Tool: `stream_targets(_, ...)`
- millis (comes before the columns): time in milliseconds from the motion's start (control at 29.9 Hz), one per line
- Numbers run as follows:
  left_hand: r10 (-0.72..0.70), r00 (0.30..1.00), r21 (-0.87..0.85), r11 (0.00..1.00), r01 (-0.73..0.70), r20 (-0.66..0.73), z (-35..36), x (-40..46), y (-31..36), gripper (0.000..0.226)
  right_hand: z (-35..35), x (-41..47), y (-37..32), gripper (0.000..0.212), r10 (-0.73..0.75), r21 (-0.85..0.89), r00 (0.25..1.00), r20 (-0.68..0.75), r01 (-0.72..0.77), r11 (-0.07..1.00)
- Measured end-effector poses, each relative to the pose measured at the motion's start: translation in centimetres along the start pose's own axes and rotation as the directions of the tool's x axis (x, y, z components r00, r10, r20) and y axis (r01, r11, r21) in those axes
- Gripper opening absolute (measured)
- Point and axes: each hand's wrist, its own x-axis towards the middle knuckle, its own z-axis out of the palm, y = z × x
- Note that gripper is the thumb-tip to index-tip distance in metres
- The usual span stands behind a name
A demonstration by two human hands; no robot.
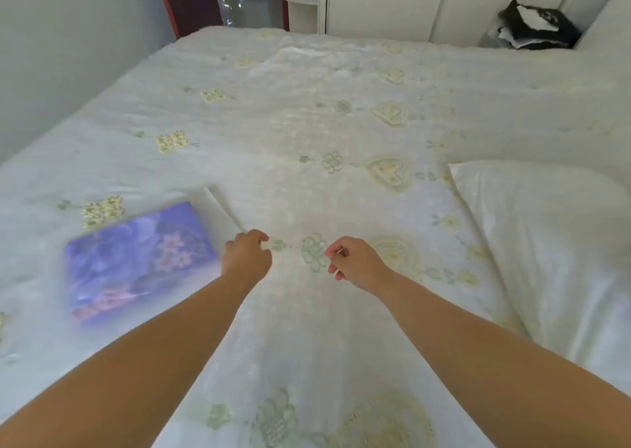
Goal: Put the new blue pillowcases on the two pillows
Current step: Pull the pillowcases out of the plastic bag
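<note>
Two bare arms reach out over a white embroidered bedspread [307, 123], both hands loosely curled and holding nothing.

At centre frame the left hand [246, 255] and right hand [355, 263] hover close above the bedspread, fingers bent but released, gripping no cloth. A blurred, folded blue floral pillowcase [136, 263] lies at lower left, just beside the left hand. One white pillow [546, 243] rests at the right edge; a second pillow is not visible. A sensible next step, judging from this: take the pillowcase by its open end, shake it flat, then bring the pillow's short end to the opening.
</note>
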Motion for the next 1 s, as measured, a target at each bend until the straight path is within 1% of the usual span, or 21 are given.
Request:
stream_targets(67,-0.003,0.999,0.197,0.98,0.011,-0.038,3.0,1.6,-1.2,0.051,1.5,2.7,2.3,0.016,-0.031,0.029,0.997,-0.071,0.033,0.999)
stream_targets(100,0.021,0.998,0.286,0.958,-0.005,-0.051,4.6,2.7,-1.8,0.058,2.2,4.2,3.3,0.015,-0.04,0.082,0.993,-0.109,0.049,0.995)
stream_targets(134,0.023,0.998,0.343,0.939,-0.001,-0.062,5.9,3.5,-2.3,0.064,2.7,5.4,4.1,0.014,-0.025,0.124,0.989,-0.145,0.043,0.991)
stream_targets(167,0.021,0.997,0.368,0.93,0.01,-0.08,7.5,4.4,-2.7,0.068,3.5,6.6,5.2,0.013,-0.033,0.172,0.985,-0.172,0.063,0.983)
stream_targets(200,0.001,0.995,0.361,0.932,0.036,-0.102,8.9,5.2,-3.2,0.07,4.1,7.5,6.2,0.013,-0.046,0.174,0.982,-0.185,0.079,0.982)
stream_targets(267,-0.056,0.978,0.217,0.971,0.1,-0.203,10.7,6.4,-3.7,0.071,5.0,8.8,7.7,0.013,-0.077,0.186,0.978,-0.192,0.113,0.976)
stream_targets(301,-0.062,0.965,0.155,0.982,0.104,-0.254,11.5,6.8,-3.8,0.072,5.4,9.5,8.6,0.012,-0.097,0.183,0.974,-0.203,0.135,0.974)
stream_targets(334,-0.059,0.959,0.108,0.99,0.092,-0.277,12.2,7.1,-3.9,0.074,5.5,9.9,9.4,0.012,-0.107,0.166,0.97,-0.219,0.146,0.975)
stream_targets(434,-0.018,0.957,0.035,0.999,0.029,-0.289,13.0,7.2,-4.3,0.075,5.7,10.3,10.5,0.015,-0.129,0.168,0.954,-0.272,0.179,0.969)
stream_targets(501,0.008,0.967,0.031,1.0,0.0,-0.256,13.0,6.1,-5.1,0.071,6.2,9.4,11.2,0.019,-0.125,0.188,0.943,-0.307,0.189,0.964)
stream_targets(568,0.055,0.97,0.025,0.998,-0.051,-0.239,12.7,4.2,-5.8,0.064,6.7,7.8,11.5,0.022,-0.102,0.2,0.937,-0.335,0.177,0.964)
stream_targets(701,0.164,0.944,-0.052,0.981,-0.186,-0.288,13.2,-2.2,-7.3,0.061,7.6,2.3,11.3,0.019,-0.013,0.275,0.942,-0.336,0.112,0.955)
stream_targets(768,0.203,0.932,-0.132,0.959,-0.251,-0.302,13.7,-5.9,-7.9,0.059,8.6,-1.0,11.2,0.015,0.043,0.311,0.955,-0.292,0.053,0.949)
stream_targets(801,0.217,0.93,-0.208,0.936,-0.284,-0.297,13.9,-7.8,-8.1,0.059,9.3,-2.7,11.2,0.014,0.067,0.34,0.962,-0.265,0.028,0.94)
stream_targets(868,0.259,0.929,-0.386,0.854,-0.349,-0.265,14.4,-11.5,-8.1,0.062,10.9,-5.5,11.2,0.014,0.109,0.428,0.972,-0.208,-0.01,0.904)
stream_targets(902,0.292,0.922,-0.447,0.81,-0.379,-0.254,14.5,-13.5,-8.0,0.063,11.8,-6.9,11.1,0.013,0.122,0.474,0.977,-0.177,-0.024,0.88)
stream_targets(968,0.342,0.911,-0.501,0.762,-0.411,-0.228,14.7,-17.2,-7.9,0.063,13.7,-9.2,11.1,0.009,0.134,0.543,0.983,-0.128,-0.044,0.839)
stream_targets(1002,0.356,0.909,-0.504,0.757,-0.416,-0.216,14.6,-18.9,-7.9,0.062,14.6,-10.2,11.2,0.012,0.13,0.554,0.984,-0.119,-0.043,0.832)
